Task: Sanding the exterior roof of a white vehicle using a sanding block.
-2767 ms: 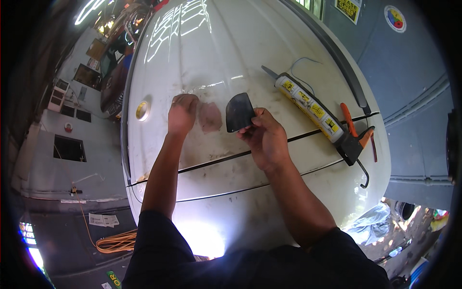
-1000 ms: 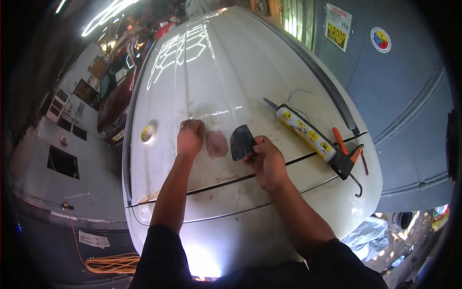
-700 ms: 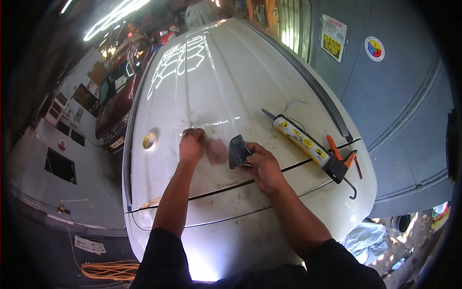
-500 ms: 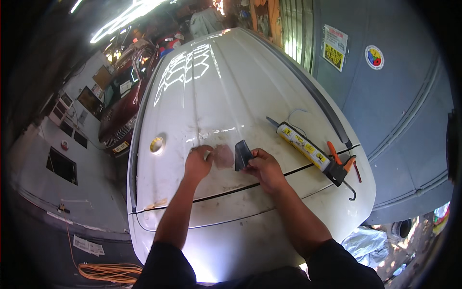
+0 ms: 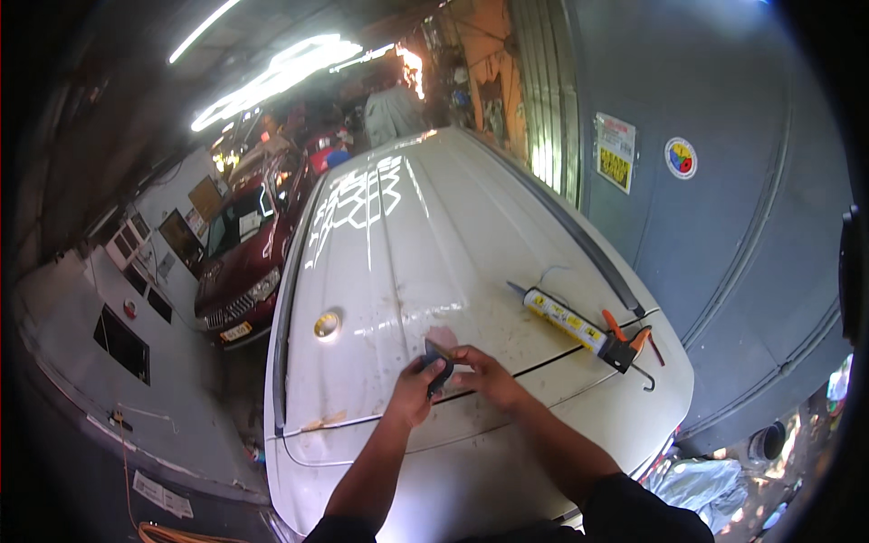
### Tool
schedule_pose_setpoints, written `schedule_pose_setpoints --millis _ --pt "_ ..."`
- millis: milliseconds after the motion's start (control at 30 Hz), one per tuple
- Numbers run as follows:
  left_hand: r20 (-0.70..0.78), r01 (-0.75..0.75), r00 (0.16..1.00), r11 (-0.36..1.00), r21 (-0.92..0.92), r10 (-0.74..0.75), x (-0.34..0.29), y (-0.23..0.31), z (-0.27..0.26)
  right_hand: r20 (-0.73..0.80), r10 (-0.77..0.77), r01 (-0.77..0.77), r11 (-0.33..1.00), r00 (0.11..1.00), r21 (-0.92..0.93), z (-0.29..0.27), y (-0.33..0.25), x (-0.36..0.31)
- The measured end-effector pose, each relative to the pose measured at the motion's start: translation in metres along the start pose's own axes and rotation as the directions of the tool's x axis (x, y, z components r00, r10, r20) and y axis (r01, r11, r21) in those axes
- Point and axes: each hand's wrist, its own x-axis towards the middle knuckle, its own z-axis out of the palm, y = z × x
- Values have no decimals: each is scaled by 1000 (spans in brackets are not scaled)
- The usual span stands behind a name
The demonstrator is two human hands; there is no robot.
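Both my hands have come together over the rear of a white vehicle roof (image 5: 407,262). A small dark, stiff-looking folded sheet (image 5: 438,373) sits between them, perhaps sandpaper. My left hand (image 5: 415,391) grips it with the thumb pressed on its face. My right hand (image 5: 486,375) pinches its upper right edge, the fingertips partly hidden behind it. Just beyond the hands, a dull pinkish patch (image 5: 442,338) shows on the white paint, partly covered by the sheet and fingers.
A caulking gun (image 5: 579,324) with a yellow-and-white cartridge lies on the roof's right side. On the left rests a roll of tape (image 5: 327,325). A dark red vehicle (image 5: 240,271) stands beyond at left; a grey metal wall (image 5: 715,244) rises at right.
My left hand has moved from beside the pinkish patch onto the dark sheet, which my right hand alone held before. Both hands have drawn nearer to me. The view has tilted upward.
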Motion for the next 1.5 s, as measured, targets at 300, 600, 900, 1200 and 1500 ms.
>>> schedule_pose_setpoints --millis 300,600,900,1200,1500 --pt "-94 189 981 943 273 -170 -28 -24 36 -309 91 25 936 947 350 3 20 -24" --pt "-46 -162 962 703 692 268 -50 -18 30 79 229 -242 927 970 286 -11 32 -47" --pt "-136 -154 918 650 744 374 -58 -9 64 218 291 -361 818 931 447 -17 32 -46" --pt "-188 -85 943 741 666 276 -55 6 71 114 344 -342 732 932 588 -23 18 -50" --pt "-150 -159 946 815 558 288 -64 13 71 500 137 -469 614 855 635 -24 -21 -65"
